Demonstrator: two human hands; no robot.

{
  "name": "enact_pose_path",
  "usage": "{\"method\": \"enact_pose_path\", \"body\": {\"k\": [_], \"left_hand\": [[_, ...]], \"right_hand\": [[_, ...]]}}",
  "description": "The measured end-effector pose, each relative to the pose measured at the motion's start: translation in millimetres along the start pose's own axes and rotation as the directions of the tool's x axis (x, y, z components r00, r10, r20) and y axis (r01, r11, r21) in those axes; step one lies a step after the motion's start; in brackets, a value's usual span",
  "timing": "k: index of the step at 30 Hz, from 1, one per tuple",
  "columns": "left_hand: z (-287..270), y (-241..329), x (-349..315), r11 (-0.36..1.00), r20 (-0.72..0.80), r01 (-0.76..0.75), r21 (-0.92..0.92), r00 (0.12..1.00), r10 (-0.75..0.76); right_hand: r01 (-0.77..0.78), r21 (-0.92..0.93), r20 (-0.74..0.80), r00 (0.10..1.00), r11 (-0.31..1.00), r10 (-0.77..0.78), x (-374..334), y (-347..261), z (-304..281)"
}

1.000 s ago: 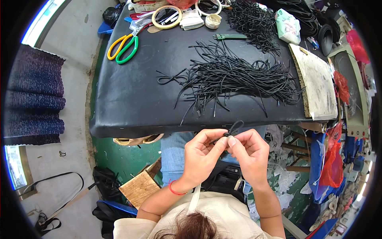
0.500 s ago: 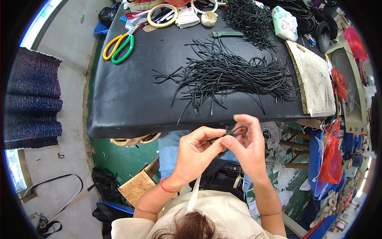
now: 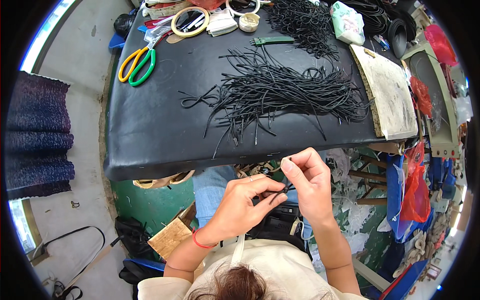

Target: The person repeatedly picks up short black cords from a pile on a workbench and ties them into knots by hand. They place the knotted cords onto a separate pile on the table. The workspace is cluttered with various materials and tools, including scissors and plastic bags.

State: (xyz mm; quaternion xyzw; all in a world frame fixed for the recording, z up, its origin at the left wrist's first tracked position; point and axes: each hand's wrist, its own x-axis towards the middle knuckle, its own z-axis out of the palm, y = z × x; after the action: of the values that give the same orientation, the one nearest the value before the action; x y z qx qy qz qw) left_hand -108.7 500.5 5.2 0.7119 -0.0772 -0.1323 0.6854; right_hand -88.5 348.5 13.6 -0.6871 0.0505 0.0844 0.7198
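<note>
My left hand (image 3: 242, 202) pinches a thin black cord (image 3: 276, 194) between thumb and fingers, above my lap and just off the table's front edge. A small knot or crossing shows in the cord by the fingertips. Close on its right, my right hand (image 3: 311, 182) is raised with thumb and forefinger pressed together; a dark bit like a cord end shows at their tips. Much of the cord is hidden by the fingers. Beyond both hands a loose pile of similar black cords (image 3: 295, 92) lies on the black-covered table (image 3: 155, 135).
Scissors with yellow and green handles (image 3: 137, 66) lie at the table's left. Tape rolls (image 3: 190, 21), a small round tub (image 3: 248, 22), a green strip-shaped tool (image 3: 272, 40) and more tangled cords (image 3: 302, 25) sit at the back. A worn board (image 3: 387, 92) stands at the right.
The cord's loop seen between my hands is gone, drawn down to a small knot. My right hand has separated from the left, its fingertips now higher; the left has sunk slightly.
</note>
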Motion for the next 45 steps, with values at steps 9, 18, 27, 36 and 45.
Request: {"method": "enact_pose_path", "body": {"k": [9, 18, 27, 36, 45], "left_hand": [[-14, 4, 4, 0.996, 0.130, 0.008, 0.094, 0.991, -0.020], [-8, -5, -3, 0.924, 0.179, 0.242, -0.296, 0.964, -0.195], [2, -3, -5, 0.838, 0.173, 0.296, -0.458, 0.955, -0.242], [14, -11, -19, 0.914, -0.027, 0.124, -0.386, 0.989, -0.146], [2, -13, -11, 0.924, -0.084, 0.150, -0.351, 0.978, -0.191]], "right_hand": [[-0.148, -0.172, 0.154, 0.972, 0.974, 0.175, -13, 0, -12], [-0.039, -0.140, 0.105, 0.993, 0.989, 0.054, -22, -4, -6], [0.112, -0.217, 0.000, 0.993, 0.970, -0.115, -21, 8, -3], [-0.066, -0.073, -0.065, 0.996, 0.995, 0.061, -13, -3, 7], [-0.173, 0.017, 0.137, 0.976, 0.985, 0.169, -17, -5, -3]]}}
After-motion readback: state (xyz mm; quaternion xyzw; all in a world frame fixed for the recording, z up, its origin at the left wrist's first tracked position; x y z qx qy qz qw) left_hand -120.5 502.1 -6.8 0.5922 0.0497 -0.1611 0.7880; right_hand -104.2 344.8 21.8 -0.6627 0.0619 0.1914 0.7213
